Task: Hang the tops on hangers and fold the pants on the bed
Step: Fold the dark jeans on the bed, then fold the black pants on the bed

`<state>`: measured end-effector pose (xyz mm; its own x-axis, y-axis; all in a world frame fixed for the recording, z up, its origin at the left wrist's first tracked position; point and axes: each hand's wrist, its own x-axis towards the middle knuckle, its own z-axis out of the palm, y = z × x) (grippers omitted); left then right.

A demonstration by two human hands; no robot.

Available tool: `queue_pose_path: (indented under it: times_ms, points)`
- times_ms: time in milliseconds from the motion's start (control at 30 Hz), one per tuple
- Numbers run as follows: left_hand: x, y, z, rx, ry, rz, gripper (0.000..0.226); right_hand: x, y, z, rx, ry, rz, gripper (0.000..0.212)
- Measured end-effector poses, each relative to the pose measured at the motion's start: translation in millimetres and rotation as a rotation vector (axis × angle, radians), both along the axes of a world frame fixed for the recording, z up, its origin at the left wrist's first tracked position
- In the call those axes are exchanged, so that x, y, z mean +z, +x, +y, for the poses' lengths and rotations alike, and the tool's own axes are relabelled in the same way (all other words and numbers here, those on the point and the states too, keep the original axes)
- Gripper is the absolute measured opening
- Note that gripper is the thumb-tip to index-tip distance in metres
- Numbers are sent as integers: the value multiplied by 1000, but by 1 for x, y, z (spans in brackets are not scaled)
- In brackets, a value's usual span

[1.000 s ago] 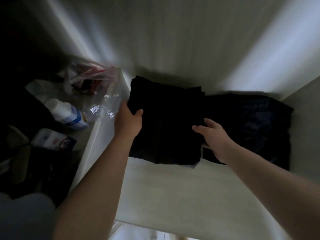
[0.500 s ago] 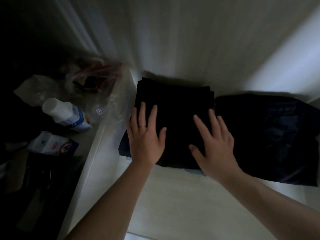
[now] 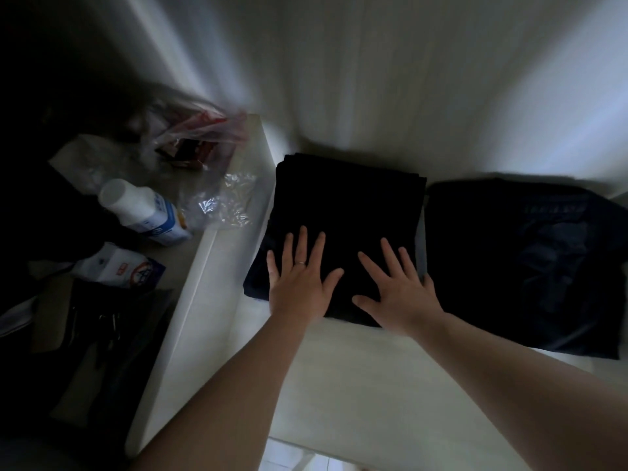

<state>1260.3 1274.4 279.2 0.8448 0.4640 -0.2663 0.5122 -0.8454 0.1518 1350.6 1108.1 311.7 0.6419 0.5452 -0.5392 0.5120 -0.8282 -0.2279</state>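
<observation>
Your left hand [image 3: 299, 283] and right hand [image 3: 396, 287] lie flat, fingers spread, on the folded black pants [image 3: 343, 215] mid-frame on the white shelf [image 3: 373, 385]. Their long side runs away from you. Left, the white bottle [image 3: 142, 212] has a blue label, too blurry to read.

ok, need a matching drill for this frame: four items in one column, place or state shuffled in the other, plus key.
Items
1. left hand
2. folded black garment
3. white bottle
4. dark blue garment

Place or state
A. lying on its side, left compartment
B. flat, ring on a finger
C. right of the black stack
D. under both palms

Pairs: 1-B, 2-D, 3-A, 4-C
</observation>
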Motion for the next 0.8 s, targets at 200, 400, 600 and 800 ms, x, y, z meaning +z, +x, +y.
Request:
queue_pose_path:
  times_ms: [200, 400, 600, 800]
  points:
    - [15, -40, -46, 38, -118, -4, 73, 19, -32, -31, -11, 88, -26, 79]
    - [20, -102, -111, 51, -291, 27, 74, 31, -97, -94, -1, -6, 38, 79]
    - [35, -143, -148, -52, -288, 162, 70, 45, -141, -140, -53, -35, 66, 75]
    - [80, -169, -165, -87, -299, 149, 73, 73, -161, -161, -77, 48, 39, 73]
